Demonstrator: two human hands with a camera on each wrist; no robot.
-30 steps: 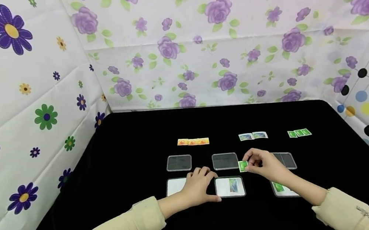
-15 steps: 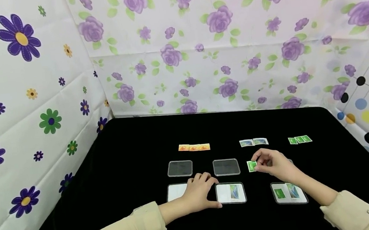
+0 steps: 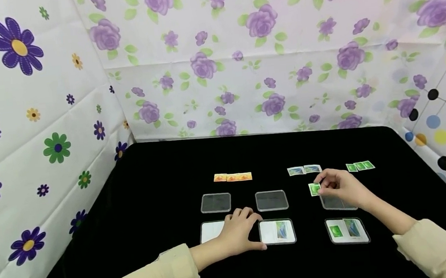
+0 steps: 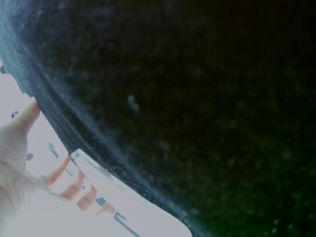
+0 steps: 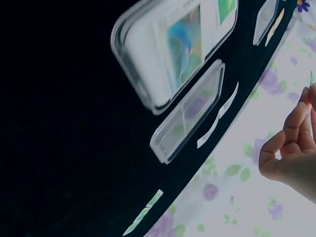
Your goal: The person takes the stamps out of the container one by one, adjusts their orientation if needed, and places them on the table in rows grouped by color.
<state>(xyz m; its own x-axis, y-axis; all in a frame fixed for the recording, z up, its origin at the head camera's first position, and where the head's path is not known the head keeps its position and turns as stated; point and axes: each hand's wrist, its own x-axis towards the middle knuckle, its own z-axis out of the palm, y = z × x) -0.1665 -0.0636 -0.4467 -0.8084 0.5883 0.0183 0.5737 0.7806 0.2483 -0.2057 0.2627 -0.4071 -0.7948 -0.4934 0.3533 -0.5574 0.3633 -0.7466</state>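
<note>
My right hand pinches a small green stamp with a white border between thumb and fingers, over the left end of a clear plastic lid. My left hand lies with fingers spread, thumb and index fingertip at the left edge of the middle white-lined clear case, which holds one landscape stamp. It partly hides the left white case. Closer to the right forearm, the right-hand case holds a green stamp and a landscape stamp.
Two more clear lids lie on the black cloth, a left lid and a middle lid. Behind them are rows of orange stamps, landscape stamps and green stamps. A flowered curtain backs the table.
The right hand has moved to the right with the green stamp, and its forearm has uncovered the right-hand case. The left hand has stayed in place.
</note>
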